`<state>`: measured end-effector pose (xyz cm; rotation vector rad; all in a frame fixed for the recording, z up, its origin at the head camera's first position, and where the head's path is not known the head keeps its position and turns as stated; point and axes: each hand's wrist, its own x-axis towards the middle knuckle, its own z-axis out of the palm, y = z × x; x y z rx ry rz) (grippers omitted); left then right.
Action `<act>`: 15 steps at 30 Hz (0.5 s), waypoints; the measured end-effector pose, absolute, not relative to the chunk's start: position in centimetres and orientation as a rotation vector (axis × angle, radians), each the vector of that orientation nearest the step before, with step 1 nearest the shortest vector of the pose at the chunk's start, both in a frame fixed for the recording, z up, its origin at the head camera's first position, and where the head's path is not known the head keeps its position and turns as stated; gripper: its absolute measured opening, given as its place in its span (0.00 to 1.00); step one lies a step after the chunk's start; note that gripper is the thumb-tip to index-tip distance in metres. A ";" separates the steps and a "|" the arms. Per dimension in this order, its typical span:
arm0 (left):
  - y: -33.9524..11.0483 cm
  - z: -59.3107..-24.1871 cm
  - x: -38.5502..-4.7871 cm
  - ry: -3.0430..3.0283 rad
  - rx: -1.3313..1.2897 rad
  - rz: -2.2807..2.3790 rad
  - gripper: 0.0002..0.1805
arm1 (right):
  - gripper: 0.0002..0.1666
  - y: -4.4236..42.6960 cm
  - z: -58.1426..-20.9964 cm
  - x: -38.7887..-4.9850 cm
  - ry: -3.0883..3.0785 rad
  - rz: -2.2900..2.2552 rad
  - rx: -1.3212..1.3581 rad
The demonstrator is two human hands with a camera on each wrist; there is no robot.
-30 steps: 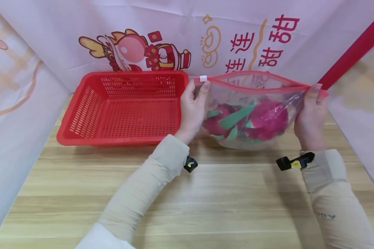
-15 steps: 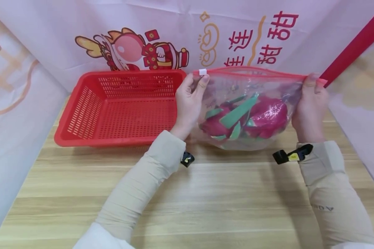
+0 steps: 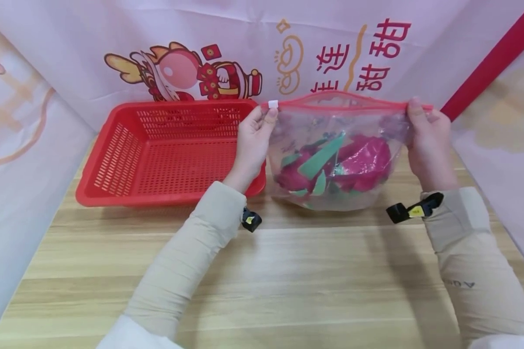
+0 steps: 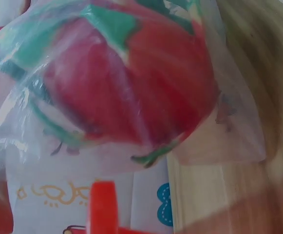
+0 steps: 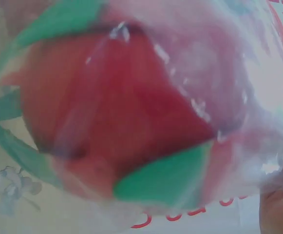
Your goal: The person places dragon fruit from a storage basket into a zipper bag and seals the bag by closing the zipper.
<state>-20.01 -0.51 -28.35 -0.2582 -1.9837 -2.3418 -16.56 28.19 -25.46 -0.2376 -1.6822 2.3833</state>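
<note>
A clear slider zip bag [image 3: 288, 128] with a pink-red zip strip spans between my two hands, its mouth slightly parted. My left hand [image 3: 250, 148] pinches the top left corner beside the white slider [image 3: 272, 104]. At the top right corner my right hand [image 3: 430, 145] grips the strip, thumb in front. Inside lie two dragon fruits, one on the right [image 3: 367, 155] and one on the left [image 3: 294, 174], magenta with green scales. In the left wrist view, a dragon fruit [image 4: 131, 83] shows through the plastic. Whether the bag's bottom touches the table cannot be told.
A red slotted plastic basket [image 3: 174, 198] stands left of the bag, its right rim partly behind my left hand. Both are at the back of the wooden table [image 3: 305, 281]. A printed cloth backdrop [image 3: 236, 29] rises behind them.
Both hands have shifted left with the bag, toward the basket. The bag's mouth has narrowed from a wide gap to a slimmer one. Both hands keep hold of its corners.
</note>
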 end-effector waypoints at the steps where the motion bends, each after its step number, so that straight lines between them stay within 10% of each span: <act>1: -0.7 -28.3 -20.0 -2.007 -0.265 -2.347 0.17 | 0.24 28.2 -25.3 -16.6 -1.699 2.383 -0.257; 15: -1.8 -28.0 -19.0 -2.021 -0.303 -2.494 0.17 | 0.17 28.1 -23.1 -17.1 -2.008 2.101 -0.306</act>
